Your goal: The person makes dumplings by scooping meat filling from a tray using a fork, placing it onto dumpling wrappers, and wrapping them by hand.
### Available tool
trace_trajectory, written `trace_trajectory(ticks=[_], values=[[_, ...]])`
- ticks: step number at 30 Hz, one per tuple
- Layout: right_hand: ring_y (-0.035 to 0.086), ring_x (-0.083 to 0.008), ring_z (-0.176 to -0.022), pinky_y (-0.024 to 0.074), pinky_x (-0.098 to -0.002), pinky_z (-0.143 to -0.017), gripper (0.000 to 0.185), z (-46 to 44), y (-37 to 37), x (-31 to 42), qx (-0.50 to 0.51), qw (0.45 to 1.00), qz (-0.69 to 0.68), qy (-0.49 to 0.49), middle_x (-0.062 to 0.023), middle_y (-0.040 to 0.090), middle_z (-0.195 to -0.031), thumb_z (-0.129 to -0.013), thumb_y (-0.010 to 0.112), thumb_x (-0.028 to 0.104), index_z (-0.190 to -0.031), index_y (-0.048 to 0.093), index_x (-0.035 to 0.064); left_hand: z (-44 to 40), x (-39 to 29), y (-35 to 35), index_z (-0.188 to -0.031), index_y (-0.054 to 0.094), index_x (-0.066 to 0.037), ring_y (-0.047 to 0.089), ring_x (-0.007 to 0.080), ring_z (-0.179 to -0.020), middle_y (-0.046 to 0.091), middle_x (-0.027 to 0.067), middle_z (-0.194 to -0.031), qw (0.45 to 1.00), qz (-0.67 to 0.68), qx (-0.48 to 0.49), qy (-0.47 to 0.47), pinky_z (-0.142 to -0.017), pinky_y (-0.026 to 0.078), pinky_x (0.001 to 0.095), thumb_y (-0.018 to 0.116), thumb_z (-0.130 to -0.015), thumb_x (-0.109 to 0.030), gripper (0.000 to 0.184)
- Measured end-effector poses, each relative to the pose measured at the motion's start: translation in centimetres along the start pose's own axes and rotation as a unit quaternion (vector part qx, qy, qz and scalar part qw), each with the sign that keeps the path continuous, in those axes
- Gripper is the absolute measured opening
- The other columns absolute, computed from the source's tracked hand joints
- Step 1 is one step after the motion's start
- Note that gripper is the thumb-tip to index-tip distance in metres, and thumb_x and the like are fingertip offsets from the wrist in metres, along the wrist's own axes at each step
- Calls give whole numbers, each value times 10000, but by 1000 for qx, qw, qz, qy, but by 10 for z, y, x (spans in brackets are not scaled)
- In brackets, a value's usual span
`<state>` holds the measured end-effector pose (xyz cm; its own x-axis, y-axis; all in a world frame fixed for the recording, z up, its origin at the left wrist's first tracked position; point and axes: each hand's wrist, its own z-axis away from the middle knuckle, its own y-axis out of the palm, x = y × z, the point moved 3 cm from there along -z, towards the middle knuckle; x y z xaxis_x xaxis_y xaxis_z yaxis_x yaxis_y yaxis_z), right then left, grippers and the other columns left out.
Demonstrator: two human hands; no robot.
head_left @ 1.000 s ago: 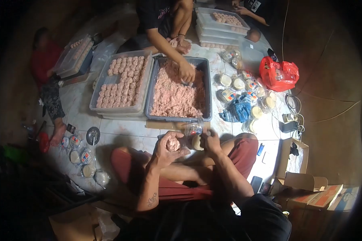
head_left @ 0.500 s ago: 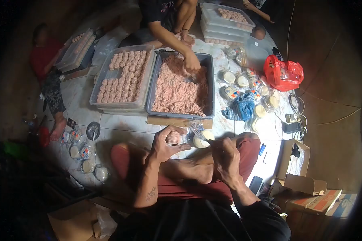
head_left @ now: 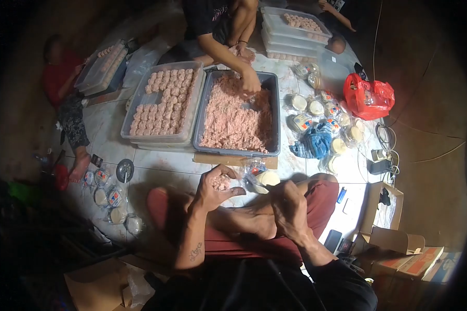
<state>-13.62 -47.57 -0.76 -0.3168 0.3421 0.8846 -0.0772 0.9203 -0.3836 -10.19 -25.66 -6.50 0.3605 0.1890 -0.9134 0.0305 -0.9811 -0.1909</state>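
My left hand (head_left: 213,189) is curled around a small lump of pink minced filling (head_left: 221,182). My right hand (head_left: 289,205) is closed in a fist, with something dark and thin poking out by the thumb; I cannot make out what it is. Between the hands, on the floor, lies an open plastic pack of round pale wrappers (head_left: 268,179). Beyond them a grey tub (head_left: 196,140) holds loose pink mince. To its left, a clear plastic tray (head_left: 123,129) carries rows of filled, rounded dumplings.
Another person's hand (head_left: 251,83) reaches into the tub. Wrapper packs (head_left: 302,123), a blue cloth (head_left: 314,142) and a red plastic bag (head_left: 369,98) lie to the right. Cables and cardboard boxes (head_left: 384,207) sit further right. More packs (head_left: 118,215) and a dark dish (head_left: 124,170) are at left.
The view has shifted slightly. My hands keep nearly the same pose, the left still around the lump. The other person's hand stays in the tub, moved a little.
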Motion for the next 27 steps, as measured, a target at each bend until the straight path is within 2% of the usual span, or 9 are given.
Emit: trace_trajectory(ticks=[3,7,14,16,18,20,22,24,27], values=[[602,-338,-790,487,-381,-701,205,2,22,-16,98,995,36,-6,-183,554,-860,-768,566,-148,-942,582,-42,-2,4,9,-858,609,-35,572,102,-685,637,51,-728,968,-146,108,-176,-651,495,301,890,-723,-145,330],[582,-184,-829,488,-319,-722,157,2,-1,-4,39,996,-24,82,-127,573,-887,-853,542,-139,-977,581,-51,4,6,3,-863,607,-42,572,98,-695,647,31,-739,996,-45,32,-63,-651,497,297,894,-723,-155,339],[616,-315,-844,493,-370,-750,190,6,22,-22,86,996,-8,25,-180,595,-883,-778,566,-136,-938,602,-39,6,10,12,-883,615,-36,602,85,-763,666,30,-837,978,-135,18,-157,-699,503,253,904,-716,-131,347],[598,-375,-843,490,-403,-756,198,7,8,-21,20,993,-72,88,-202,583,-886,-768,572,-129,-939,603,-36,11,7,8,-847,609,-35,554,85,-671,631,20,-744,997,60,-22,-46,-607,483,268,882,-758,-160,313],[599,-368,-841,491,-404,-754,190,10,11,-27,18,992,-83,93,-199,583,-881,-770,575,-131,-933,603,-38,14,9,8,-839,609,-35,536,88,-665,621,12,-744,991,64,-8,-114,-606,473,271,872,-775,-170,303],[621,-301,-848,493,-379,-732,183,8,20,-23,103,993,12,64,-163,590,-868,-777,584,-135,-931,604,-37,8,14,14,-841,622,-35,549,86,-676,634,18,-765,986,-139,-4,-94,-636,484,263,886,-754,-166,307],[637,-280,-875,501,-368,-753,171,3,15,-23,94,994,22,53,-158,609,-892,-786,607,-125,-937,603,-44,6,6,12,-809,618,-37,546,83,-662,624,22,-731,983,-146,-30,-108,-618,477,270,890,-745,-166,308],[643,-306,-890,505,-376,-792,185,5,6,-21,-17,979,-151,136,-178,624,-935,-775,630,-113,-948,606,-53,7,-11,7,-789,603,-42,518,90,-621,589,24,-667,998,1,-17,-53,-581,459,284,885,-752,-184,318],[650,-232,-941,511,-327,-841,135,11,12,-29,33,985,-106,128,-164,644,-957,-854,572,-125,-976,596,-71,10,9,10,-840,619,-39,586,122,-689,648,50,-753,990,-86,18,-113,-639,488,290,889,-745,-184,321]])
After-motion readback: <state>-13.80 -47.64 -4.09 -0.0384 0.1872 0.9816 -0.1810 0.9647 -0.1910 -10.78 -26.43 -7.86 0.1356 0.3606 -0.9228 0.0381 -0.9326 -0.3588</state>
